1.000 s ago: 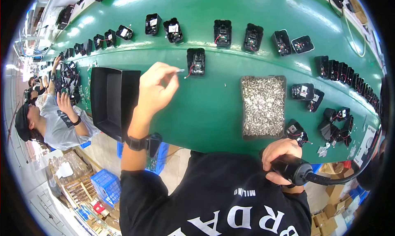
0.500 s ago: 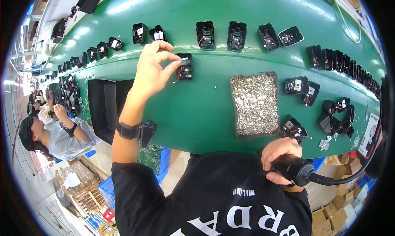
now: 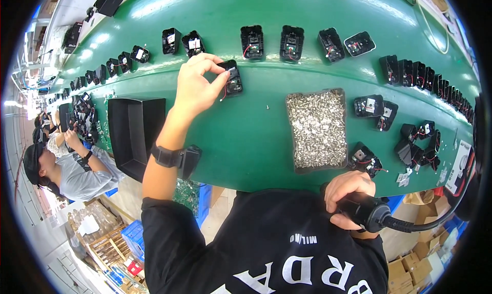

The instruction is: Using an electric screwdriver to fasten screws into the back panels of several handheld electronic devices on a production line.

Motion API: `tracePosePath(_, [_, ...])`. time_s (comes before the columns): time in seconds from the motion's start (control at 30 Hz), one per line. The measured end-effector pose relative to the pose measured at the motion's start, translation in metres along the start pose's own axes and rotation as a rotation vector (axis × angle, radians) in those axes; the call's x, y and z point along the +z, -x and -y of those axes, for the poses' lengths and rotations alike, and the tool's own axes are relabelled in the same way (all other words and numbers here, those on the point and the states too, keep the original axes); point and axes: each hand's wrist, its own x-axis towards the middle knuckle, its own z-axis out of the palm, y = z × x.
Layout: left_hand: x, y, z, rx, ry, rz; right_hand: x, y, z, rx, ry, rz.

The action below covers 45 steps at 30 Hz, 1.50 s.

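My left hand (image 3: 199, 85) reaches out over the bench with thumb and forefinger pinched. The fingertips are down at the upper part of a small black plastic housing (image 3: 233, 85) with a red wire, and a small white piece, mostly hidden, shows at them. Close to my body, my right hand (image 3: 349, 194) is wrapped round a thick black corded power tool, likely an electric screwdriver (image 3: 366, 212); its working tip cannot be seen. Ahead of that hand lies a tray (image 3: 296, 158) heaped with small silvery screws.
More black housings (image 3: 251, 42) line the back of the green bench (image 3: 241, 135). Several others (image 3: 417, 145) lie loosely at right near white pieces (image 3: 403, 179). An empty black box (image 3: 130, 135) sits left of my forearm. A cable (image 3: 428, 225) trails right. Co-workers (image 3: 77, 171) sit at far left.
My left hand has moved slightly right, bringing the small white piece down to the housing. That housing now sits a little tilted and farther back. My right hand stays put with the tool.
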Motion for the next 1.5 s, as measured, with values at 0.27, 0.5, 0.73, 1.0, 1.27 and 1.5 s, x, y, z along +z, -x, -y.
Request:
tracePosePath(0.27, [0.036, 0.012, 0.001, -0.339, 0.263, -0.285, -0.002, 0.001, 0.0, -0.011, 0.006, 0.023])
tracePosePath(0.5, [0.025, 0.012, -0.003, -0.338, 0.408, -0.21, -0.003, 0.0, -0.001, -0.003, 0.012, 0.031])
tracePosePath(0.73, [0.015, 0.018, -0.002, -0.339, 0.35, -0.133, -0.004, -0.001, 0.002, 0.014, 0.001, 0.032])
tracePosePath(1.0, [0.014, 0.035, -0.08, 0.197, -0.298, -0.036, 0.001, -0.006, 0.016, 0.049, 0.035, 0.027])
tracePosePath(1.27, [0.005, 0.048, -0.063, 0.123, -0.117, -0.225, 0.003, -0.004, 0.015, 0.025, 0.026, 0.01])
tracePosePath(1.5, [-0.002, 0.078, -0.092, -0.08, -0.141, 0.003, 0.002, -0.006, 0.01, -0.013, -0.01, 0.013])
